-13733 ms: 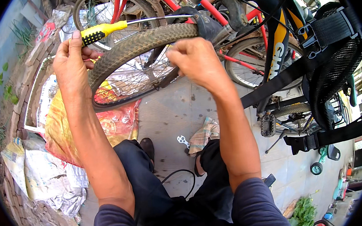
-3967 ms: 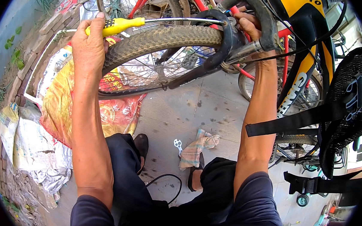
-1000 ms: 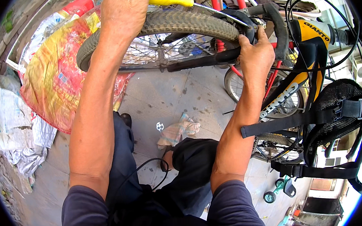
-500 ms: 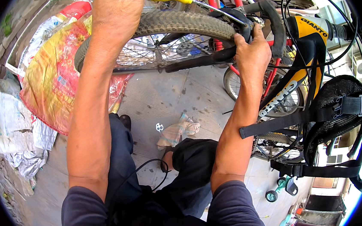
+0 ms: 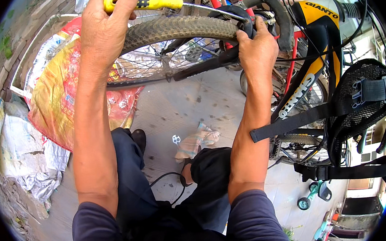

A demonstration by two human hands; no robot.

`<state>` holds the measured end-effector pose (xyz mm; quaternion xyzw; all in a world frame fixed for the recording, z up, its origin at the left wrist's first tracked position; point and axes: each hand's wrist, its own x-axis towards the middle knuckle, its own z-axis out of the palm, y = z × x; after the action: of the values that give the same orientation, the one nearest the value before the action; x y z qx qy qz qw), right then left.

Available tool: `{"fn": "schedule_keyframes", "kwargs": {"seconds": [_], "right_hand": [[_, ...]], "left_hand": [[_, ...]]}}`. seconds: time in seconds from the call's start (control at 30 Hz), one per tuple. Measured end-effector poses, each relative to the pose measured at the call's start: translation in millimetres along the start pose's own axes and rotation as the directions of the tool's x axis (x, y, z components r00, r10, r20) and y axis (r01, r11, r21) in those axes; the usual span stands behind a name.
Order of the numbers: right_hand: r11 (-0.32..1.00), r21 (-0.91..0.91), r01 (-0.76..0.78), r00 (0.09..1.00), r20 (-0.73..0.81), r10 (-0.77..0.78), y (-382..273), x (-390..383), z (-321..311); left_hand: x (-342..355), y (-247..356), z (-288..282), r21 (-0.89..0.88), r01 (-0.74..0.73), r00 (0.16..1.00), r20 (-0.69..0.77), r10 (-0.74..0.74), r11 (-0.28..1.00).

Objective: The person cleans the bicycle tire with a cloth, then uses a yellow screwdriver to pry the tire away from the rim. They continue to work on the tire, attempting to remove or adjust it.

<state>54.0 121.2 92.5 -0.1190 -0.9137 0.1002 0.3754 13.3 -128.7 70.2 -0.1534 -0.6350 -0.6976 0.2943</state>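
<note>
My left hand [image 5: 103, 36] grips the yellow handle of a screwdriver [image 5: 159, 1], thumb on top. Its thin metal shaft points right and slightly down, the tip reaching a black curved part [image 5: 238, 13] beside the tyre. My right hand [image 5: 260, 52] is closed at that same part, thumb and forefinger around it near the tip; the exact contact is partly hidden. Between my hands lies the knobby bicycle tyre [image 5: 180, 27], with a spoked wheel and a black fork leg [image 5: 204, 66] below it.
The black and orange bike frame [image 5: 319, 63] stands to the right, with looping cables and a black mesh bag [image 5: 363, 96]. A cloth [image 5: 197, 141] and a small silver tool [image 5: 176, 139] lie on the ground. Plastic sacks [image 5: 62, 95] cover the left; a teal ride-on toy [image 5: 312, 195] sits lower right.
The view has shifted, and both hands and the wheel appear farther left. More of the screwdriver's yellow handle shows; its shaft stays at the black part, and both hands keep their holds.
</note>
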Motion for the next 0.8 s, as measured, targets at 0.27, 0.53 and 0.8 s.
{"fn": "schedule_keyframes", "kwargs": {"seconds": [0.27,0.53,0.8], "right_hand": [[0.994,0.104,0.019,0.995,-0.102,-0.008,3.9,-8.4,7.8],[0.984,0.177,0.022,0.975,-0.222,0.019,0.1,-10.5,14.0],[0.981,0.191,0.046,0.965,-0.261,0.005,5.7,-10.8,15.6]], "left_hand": [[4.8,-10.3,-2.8,-0.030,0.101,0.995,0.026,-0.100,0.994],[5.5,-7.9,1.2,-0.031,0.103,0.993,-0.048,-0.105,0.994],[5.8,-8.3,3.5,-0.021,0.079,0.996,-0.033,-0.079,0.997]]}}
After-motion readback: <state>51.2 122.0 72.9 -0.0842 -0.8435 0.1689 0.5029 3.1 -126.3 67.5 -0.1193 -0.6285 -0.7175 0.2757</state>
